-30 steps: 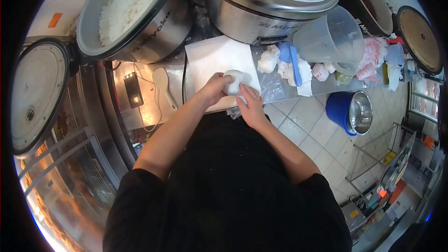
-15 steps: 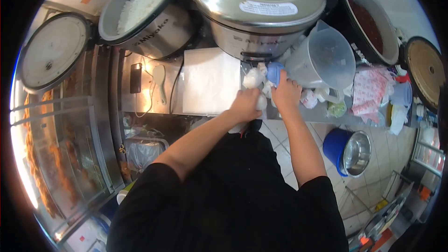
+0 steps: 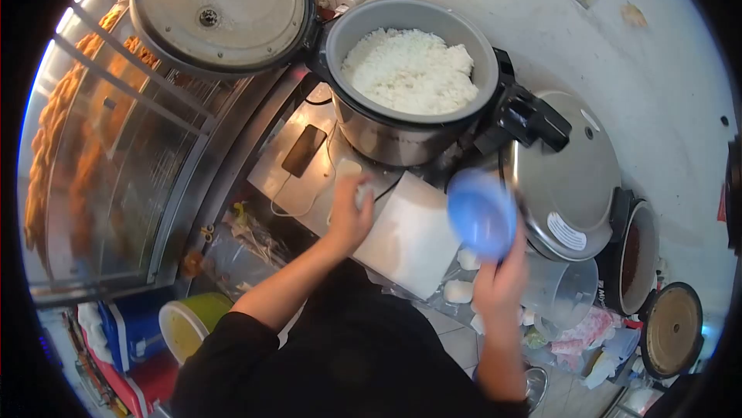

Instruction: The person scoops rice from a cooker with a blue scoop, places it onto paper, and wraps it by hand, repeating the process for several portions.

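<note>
My right hand (image 3: 501, 283) holds a blue plastic bowl (image 3: 481, 213) by its near edge, raised over the counter and blurred by motion. On the left, my left hand (image 3: 350, 213) is at a pale rice paddle (image 3: 348, 168) lying on the metal counter. Its fingers curl about the handle end, which they mostly hide. Between my hands lies a stack of white wrapping paper (image 3: 410, 240). Beyond it stands an open rice cooker (image 3: 402, 136) filled with white rice (image 3: 413, 70).
A phone (image 3: 304, 150) with a cable lies left of the paddle. To the right are a closed rice cooker (image 3: 564, 163), a clear plastic jug (image 3: 568, 286) and an open pot (image 3: 640, 252) of dark red food. A glass display case (image 3: 116, 155) borders the left side.
The view has turned left toward the open rice cooker. My right hand has lifted the blue bowl from beside the jug. My left hand has moved left from the white bundles to the paddle.
</note>
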`<state>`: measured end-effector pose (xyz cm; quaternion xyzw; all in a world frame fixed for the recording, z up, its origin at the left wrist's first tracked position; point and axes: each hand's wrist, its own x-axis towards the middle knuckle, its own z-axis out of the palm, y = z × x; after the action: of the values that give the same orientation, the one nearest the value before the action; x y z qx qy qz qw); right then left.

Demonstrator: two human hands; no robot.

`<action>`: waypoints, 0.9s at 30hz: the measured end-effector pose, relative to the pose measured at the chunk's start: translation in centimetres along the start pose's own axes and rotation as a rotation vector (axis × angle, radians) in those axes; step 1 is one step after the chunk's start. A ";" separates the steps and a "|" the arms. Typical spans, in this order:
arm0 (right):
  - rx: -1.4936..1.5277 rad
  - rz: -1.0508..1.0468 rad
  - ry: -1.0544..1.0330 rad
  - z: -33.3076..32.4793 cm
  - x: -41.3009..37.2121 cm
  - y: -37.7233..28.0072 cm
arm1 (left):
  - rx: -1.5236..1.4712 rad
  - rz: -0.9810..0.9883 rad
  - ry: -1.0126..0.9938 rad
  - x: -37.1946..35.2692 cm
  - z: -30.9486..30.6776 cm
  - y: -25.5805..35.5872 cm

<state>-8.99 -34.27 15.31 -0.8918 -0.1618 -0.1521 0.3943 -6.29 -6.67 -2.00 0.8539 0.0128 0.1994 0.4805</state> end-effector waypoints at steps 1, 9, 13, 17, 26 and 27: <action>-0.144 0.024 0.023 1.4 5.7 -0.3 | -0.019 -0.041 0.081 2.9 -1.8 0.3; -0.997 0.188 -0.568 16.3 34.8 9.1 | -0.341 -0.028 -0.151 12.1 -6.0 -1.0; -0.898 0.275 -0.738 20.3 34.8 7.4 | -0.399 -0.067 -0.317 12.6 -7.3 -2.1; -0.565 0.043 -1.047 22.2 34.4 4.5 | -0.447 -0.079 -0.396 13.0 -8.3 -2.2; -0.508 0.091 -1.218 12.6 32.5 -2.9 | -0.466 -0.065 -0.435 13.3 -8.8 -2.5; -0.514 0.098 -1.211 11.3 32.5 -1.7 | -0.450 -0.048 -0.440 13.6 -9.0 -2.5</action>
<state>21.23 -19.20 22.14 -0.8917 -0.2729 0.3607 0.0147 3.45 4.91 4.50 0.7481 -0.1158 -0.0035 0.6534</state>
